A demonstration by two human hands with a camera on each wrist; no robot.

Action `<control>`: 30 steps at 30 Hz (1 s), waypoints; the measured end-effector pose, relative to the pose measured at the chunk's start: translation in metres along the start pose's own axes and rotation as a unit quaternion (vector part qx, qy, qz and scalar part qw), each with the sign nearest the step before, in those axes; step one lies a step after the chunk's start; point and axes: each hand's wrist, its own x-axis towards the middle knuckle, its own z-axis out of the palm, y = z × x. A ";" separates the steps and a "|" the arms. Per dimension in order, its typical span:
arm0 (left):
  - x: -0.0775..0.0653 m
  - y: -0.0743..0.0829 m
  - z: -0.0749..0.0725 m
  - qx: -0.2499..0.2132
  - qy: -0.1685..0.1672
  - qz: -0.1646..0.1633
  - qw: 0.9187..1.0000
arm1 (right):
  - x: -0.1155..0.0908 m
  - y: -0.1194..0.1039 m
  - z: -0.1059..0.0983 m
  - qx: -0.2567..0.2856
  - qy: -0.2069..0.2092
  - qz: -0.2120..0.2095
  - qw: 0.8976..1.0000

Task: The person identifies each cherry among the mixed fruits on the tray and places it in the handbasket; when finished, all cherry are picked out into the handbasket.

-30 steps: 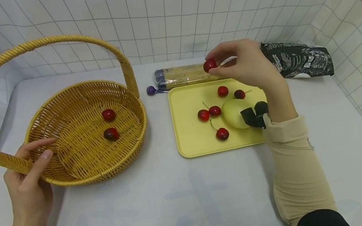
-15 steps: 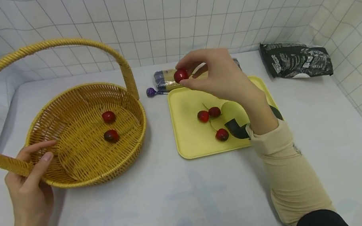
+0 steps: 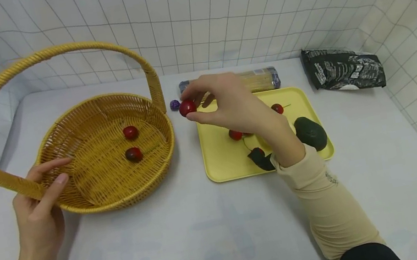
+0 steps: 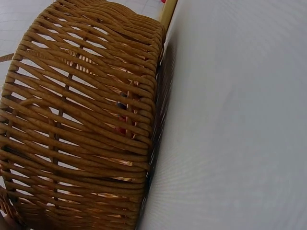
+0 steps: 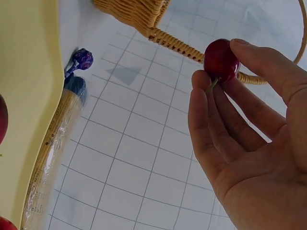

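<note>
My left hand (image 3: 42, 219) grips the wicker basket (image 3: 121, 204) at its left rim, by the foot of the tall handle, with thumb and forefinger reaching inside. Two cherries (image 3: 131, 132) lie on the basket floor. My right hand (image 3: 235, 104) pinches a dark red cherry (image 5: 221, 60) between thumb and fingertips, its short green stem pointing at the palm. In the head view it hangs between basket and yellow tray (image 3: 220, 172). On the tray several cherries (image 3: 277, 108) and an avocado (image 3: 311, 133) show; the right forearm hides much of a pale yellow-green round fruit. The left wrist view shows mainly woven basket wall (image 4: 86, 143).
Behind the tray lies a clear-wrapped pack of pale sticks (image 3: 262, 79), noodle-like, with a purple-wrapped lollipop (image 3: 175, 104) at its left end. A black crinkled packet (image 3: 342, 68) sits at the back right. Grid-patterned white sheeting (image 3: 189, 21) walls the back and sides.
My right hand has carried the cherry leftward and nearer, from over the wrapped pack to beside the basket. The basket and left hand have shifted slightly right in view.
</note>
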 end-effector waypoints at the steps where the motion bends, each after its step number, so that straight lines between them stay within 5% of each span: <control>1: 0.000 0.000 0.000 0.005 -0.007 0.000 1.000 | 0.000 0.000 0.001 -0.002 -0.001 -0.003 1.000; 13: -0.003 -0.003 -0.003 0.032 -0.117 0.017 0.992 | 0.005 -0.007 0.013 -0.023 -0.015 -0.049 0.998; 16: -0.004 -0.001 -0.003 0.072 -0.134 0.004 0.988 | 0.006 -0.009 0.014 -0.029 -0.022 -0.045 0.998; 19: -0.007 0.002 -0.002 0.175 -0.145 -0.006 0.974 | 0.006 -0.010 0.017 -0.033 -0.031 -0.039 0.998; 23: -0.010 0.004 -0.002 0.292 -0.154 0.000 0.944 | 0.007 -0.011 0.021 -0.033 -0.034 -0.043 0.998; 30: -0.008 0.004 -0.001 0.304 -0.171 0.012 0.937 | 0.011 -0.012 0.035 -0.011 -0.023 -0.041 0.999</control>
